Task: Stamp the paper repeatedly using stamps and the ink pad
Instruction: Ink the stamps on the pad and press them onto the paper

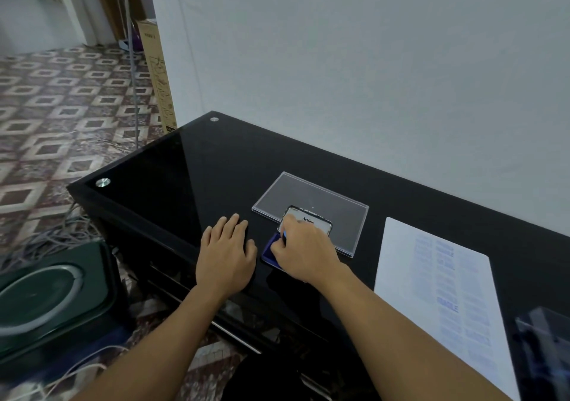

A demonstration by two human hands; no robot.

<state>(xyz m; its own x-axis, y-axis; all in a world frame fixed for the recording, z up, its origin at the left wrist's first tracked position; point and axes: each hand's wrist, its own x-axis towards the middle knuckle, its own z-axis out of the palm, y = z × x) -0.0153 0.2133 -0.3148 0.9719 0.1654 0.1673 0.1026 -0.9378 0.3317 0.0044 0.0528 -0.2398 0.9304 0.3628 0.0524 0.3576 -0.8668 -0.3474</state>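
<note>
Black glass worktop (191, 166) by the pale wall (370, 61) carries the open ink pad (267, 252), its raised lid (308, 218) reading "Artline", where your right hand (303, 252) pinches a small blue stamp (284, 236) onto the pad, your left hand (226, 257) lying flat and relaxed beside it, the blue-stamped paper (401, 277) well to the right.

Bare left hand (226, 257) and bare right hand (305, 254), both forearms (401, 332) bare up to frame edge. Dark fabric-like patch (262, 376) at bottom centre, possibly trousers; too blurred to confirm.
</note>
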